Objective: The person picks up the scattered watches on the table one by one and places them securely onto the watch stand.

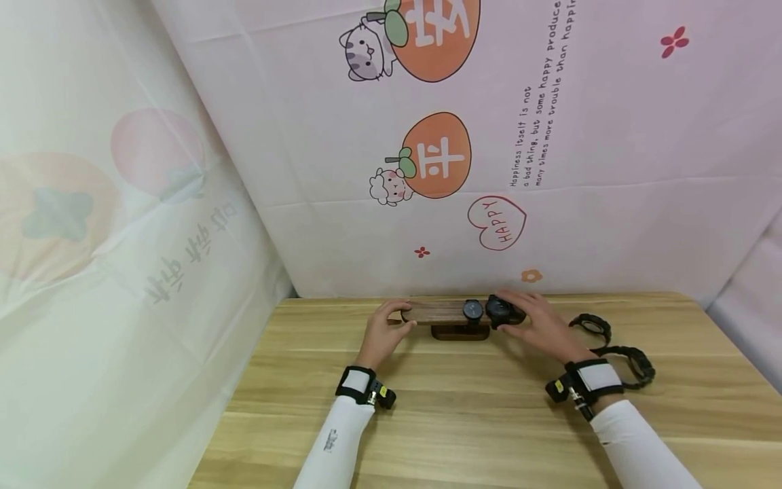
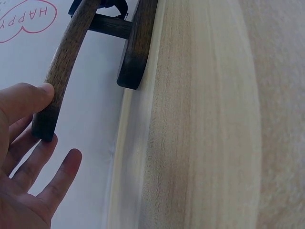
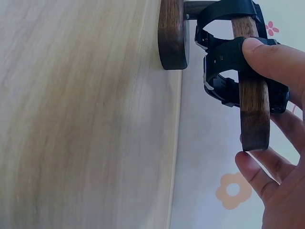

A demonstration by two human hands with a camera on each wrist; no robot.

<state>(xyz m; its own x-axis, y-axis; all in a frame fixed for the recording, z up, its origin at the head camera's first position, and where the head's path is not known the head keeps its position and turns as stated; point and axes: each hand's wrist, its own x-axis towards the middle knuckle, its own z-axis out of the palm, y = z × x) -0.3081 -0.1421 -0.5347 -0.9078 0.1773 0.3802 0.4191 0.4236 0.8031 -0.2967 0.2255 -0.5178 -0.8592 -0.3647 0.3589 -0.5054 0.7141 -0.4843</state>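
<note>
Dark brown wood is running across the back of the table: a wooden bar is standing raised on a post over its base, close to the printed cloth behind. And the person is working with both hands here! The left hand is pinching the bar's bare end, the thumb pressing one face and fingers bracing behind, while two other fingers are spreading apart below the end. Over on the other side, two black watches are sitting strapped around the bar, just beside each other: the inner watch near the middle, the outer watch nearer the end. The right hand is gripping that outer one, its thumb pressing on the strap and fingers reaching behind; one fingertip is lying at the bar's tip, but how the hidden fingers are meeting the dial nobody can tell. Near that wrist, a smaller loose watch and a larger loose watch are lying on the tabletop.
</note>
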